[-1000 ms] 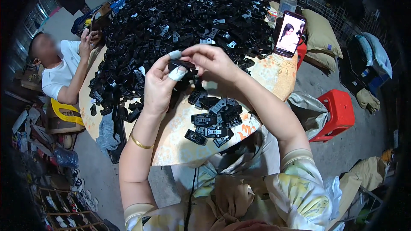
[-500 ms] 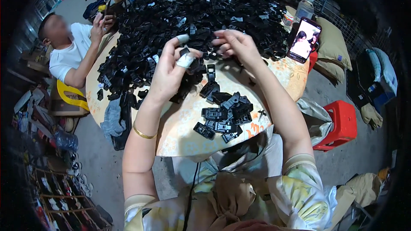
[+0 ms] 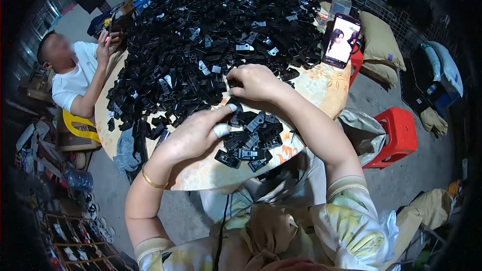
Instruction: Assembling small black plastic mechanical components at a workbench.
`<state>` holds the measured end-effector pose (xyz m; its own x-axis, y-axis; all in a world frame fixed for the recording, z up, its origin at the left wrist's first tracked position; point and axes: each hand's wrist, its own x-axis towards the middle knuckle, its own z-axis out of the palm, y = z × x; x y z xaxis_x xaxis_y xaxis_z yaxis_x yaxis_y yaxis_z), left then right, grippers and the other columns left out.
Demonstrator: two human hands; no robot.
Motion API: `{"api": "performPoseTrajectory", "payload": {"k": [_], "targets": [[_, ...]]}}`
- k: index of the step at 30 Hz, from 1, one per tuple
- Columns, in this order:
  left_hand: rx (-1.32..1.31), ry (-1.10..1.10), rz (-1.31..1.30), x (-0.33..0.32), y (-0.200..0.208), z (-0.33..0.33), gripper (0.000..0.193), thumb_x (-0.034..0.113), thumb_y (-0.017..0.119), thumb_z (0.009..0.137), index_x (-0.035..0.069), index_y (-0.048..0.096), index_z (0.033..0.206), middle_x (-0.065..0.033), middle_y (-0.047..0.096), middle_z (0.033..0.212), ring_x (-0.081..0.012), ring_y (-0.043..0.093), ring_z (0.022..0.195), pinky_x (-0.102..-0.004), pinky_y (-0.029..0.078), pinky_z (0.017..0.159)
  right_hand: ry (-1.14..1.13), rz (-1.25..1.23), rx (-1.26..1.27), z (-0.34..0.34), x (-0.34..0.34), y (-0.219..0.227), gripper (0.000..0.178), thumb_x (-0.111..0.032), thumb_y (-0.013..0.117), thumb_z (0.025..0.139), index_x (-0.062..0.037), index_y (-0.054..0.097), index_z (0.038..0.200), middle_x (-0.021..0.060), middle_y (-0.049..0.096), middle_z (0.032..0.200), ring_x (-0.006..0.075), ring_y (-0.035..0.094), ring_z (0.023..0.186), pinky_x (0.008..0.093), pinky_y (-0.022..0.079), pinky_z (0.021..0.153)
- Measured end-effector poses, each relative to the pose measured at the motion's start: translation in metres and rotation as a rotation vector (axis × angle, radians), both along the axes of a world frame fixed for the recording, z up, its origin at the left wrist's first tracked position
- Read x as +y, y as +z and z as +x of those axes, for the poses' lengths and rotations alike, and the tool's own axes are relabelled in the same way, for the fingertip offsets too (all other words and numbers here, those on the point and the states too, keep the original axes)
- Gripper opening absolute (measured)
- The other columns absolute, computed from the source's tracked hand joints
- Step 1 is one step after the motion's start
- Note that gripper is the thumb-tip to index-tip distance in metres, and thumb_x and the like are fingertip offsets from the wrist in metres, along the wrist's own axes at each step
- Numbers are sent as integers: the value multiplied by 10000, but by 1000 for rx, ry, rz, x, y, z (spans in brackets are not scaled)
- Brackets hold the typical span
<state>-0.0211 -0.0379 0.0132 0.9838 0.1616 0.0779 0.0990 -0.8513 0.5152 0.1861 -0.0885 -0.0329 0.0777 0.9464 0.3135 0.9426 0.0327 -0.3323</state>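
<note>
My left hand [image 3: 198,129] is stretched palm down over the table, its thumb and index finger apart and capped in white. Their tips touch the left edge of a small cluster of black plastic clips [image 3: 249,154], some with a grey metal-looking plate. The palm and fingers cover part of the table there. Farther up, my right hand [image 3: 256,82] hovers at the near edge of a large heap of similar black clips [image 3: 201,35]. Its fingers are bent, with a gap between thumb and index finger; nothing shows held in it.
A phone [image 3: 343,40] showing a video leans at the heap's right, before a clear plastic bottle [image 3: 341,2]. Another person [image 3: 75,75] sits at the left, hands raised. A red stool [image 3: 396,135] and stuffed sacks [image 3: 380,40] stand to the right of the round table [image 3: 201,178].
My left hand has come down and nearer from beside the heap to the small cluster, and the black clip in its pinch no longer shows. My right hand has shifted left and nearer.
</note>
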Motion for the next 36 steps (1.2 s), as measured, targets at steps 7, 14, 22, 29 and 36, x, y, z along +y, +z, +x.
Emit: {"api": "performPoseTrajectory", "payload": {"k": [7,14,22,29,36], "targets": [[-239,70,696,42,-35,53,233,78,547,743,26,592,966,-120,567,956,-285,498,948,-370,432,769,-66,30,-107,6,2,-8,191,-214,604,720,-60,641,827,114,624,831,284,606,851,394,490,748],[-125,98,924,79,-39,62,216,149,600,720,89,585,928,-70,544,970,-261,462,1034,-380,373,863,-104,94,-56,9,3,-6,156,-173,602,681,-43,655,748,145,636,794,310,622,806,408,502,736],[-376,167,565,120,-7,58,148,-6,585,718,11,582,865,-146,598,854,-327,535,883,-388,439,806,-223,218,114,20,4,3,192,-190,603,697,-15,627,773,159,611,810,324,600,789,400,483,708],[-421,537,578,156,4,51,247,25,573,731,48,621,972,-143,618,871,-302,562,870,-384,448,822,-238,290,124,24,9,-2,208,-201,622,707,-9,614,786,149,608,792,311,599,755,392,478,679],[-565,643,668,129,14,68,367,-59,529,710,86,623,1034,-150,557,1019,-321,504,1002,-375,425,886,-278,375,125,27,10,-5,223,-225,640,714,-19,625,797,141,620,768,296,610,700,378,484,650]]}}
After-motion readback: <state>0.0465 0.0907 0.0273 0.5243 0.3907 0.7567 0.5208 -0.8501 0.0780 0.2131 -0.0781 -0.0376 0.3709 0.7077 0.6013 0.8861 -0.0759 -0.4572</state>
